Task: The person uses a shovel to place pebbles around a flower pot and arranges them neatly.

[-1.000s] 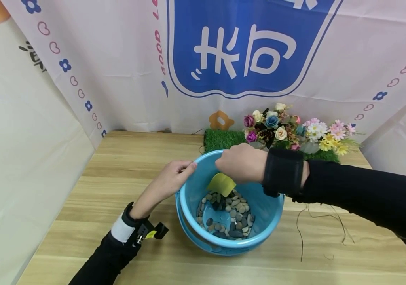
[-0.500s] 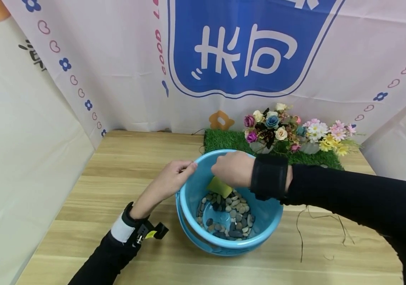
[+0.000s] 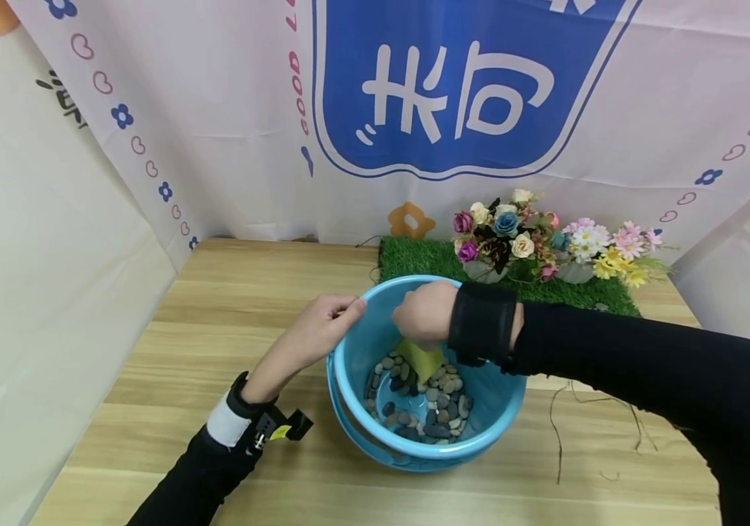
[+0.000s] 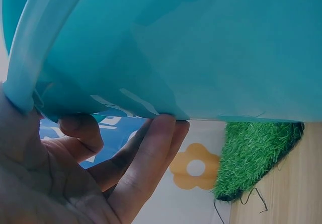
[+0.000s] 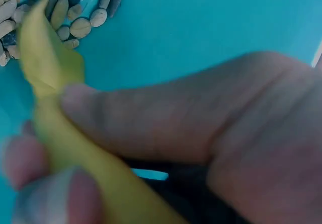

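"Printed cloth (image 3: 237, 95) hangs beyond the blue bucket (image 3: 490, 394), wooden table (image 3: 177, 380) beneath it, and the left hand (image 3: 316, 329) grips its left rim (image 3: 341, 365), fingers (image 4: 143, 168) curled against the outer wall (image 4: 201, 73)!"

"And the right hand (image 3: 422, 315)?"

"Clamped round the yellow scoop (image 3: 422, 361) inside the bucket, low over the pebbles (image 3: 444, 394); whether it touches them, I can't quite tell."

"How would that scoop handle?"

"Light and fairly stiff, I'd guess, perhaps a touch slippery; best held along the handle (image 5: 128, 194)."

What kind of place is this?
Probably a small indoor corner made up for an activity: there is a wooden table, a big printed cloth hanging behind it, and flowers on a grass mat that looks artificial.
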Available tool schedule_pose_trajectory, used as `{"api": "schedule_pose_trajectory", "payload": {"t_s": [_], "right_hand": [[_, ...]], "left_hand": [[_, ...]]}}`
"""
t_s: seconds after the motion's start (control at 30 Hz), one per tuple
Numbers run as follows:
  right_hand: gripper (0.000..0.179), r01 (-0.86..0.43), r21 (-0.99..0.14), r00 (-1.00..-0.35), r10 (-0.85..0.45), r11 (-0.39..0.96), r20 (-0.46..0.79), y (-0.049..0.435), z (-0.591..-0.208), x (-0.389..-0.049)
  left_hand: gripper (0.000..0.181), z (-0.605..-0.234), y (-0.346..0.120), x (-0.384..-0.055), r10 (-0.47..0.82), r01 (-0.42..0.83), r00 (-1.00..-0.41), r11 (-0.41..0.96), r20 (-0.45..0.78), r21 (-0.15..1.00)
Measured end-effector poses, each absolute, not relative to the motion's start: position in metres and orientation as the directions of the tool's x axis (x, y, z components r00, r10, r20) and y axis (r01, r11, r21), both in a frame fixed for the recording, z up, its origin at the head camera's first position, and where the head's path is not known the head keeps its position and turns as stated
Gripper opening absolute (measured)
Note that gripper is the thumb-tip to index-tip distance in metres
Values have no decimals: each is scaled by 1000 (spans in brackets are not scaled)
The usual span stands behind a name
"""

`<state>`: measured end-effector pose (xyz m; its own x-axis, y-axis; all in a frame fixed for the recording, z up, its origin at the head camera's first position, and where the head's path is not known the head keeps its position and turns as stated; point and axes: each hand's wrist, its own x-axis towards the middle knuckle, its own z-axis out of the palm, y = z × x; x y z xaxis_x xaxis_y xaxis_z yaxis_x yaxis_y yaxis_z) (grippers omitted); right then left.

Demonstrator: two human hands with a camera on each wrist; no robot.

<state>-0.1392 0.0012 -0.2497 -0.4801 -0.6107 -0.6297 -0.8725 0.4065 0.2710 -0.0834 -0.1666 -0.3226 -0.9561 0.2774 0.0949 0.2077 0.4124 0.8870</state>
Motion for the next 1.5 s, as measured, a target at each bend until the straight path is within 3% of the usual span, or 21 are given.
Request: {"api": "schedule_pose_trajectory", "payload": {"t_s": [0.13, 0.53, 0.67, 0.83, 1.0, 1.2, 1.5], "right_hand": [[15, -870, 277, -475, -539, 408, -696, 2, -252, -146], [29, -900, 207, -355, -369, 382, -859, 0, -259, -155], [31, -911, 183, -329, -383, 371, -863, 4, -259, -156], [24, -878, 138, -354, -427, 459, -832, 19, -257, -159], [30, -839, 59, -342, -440, 541, -831, 28, -258, -161], [41, -851, 20, -301, -457, 525, -837, 25, -260, -164], [44, -856, 8, -293, -473, 517, -831, 24, -260, -165]], "left_hand": [[36, -322, -166, -83, 272, 204, -958, 418, 93, 885], [37, -323, -166, -83, 270, 201, -958, 408, 92, 890], [37, -322, -167, -84, 279, 206, -956, 402, 95, 892], [36, -321, -167, -83, 276, 204, -956, 395, 96, 896], [34, -322, -167, -83, 270, 193, -959, 402, 86, 895], [35, -324, -167, -83, 262, 197, -961, 416, 90, 888], [36, -323, -167, -83, 264, 198, -960, 418, 90, 887]]}}
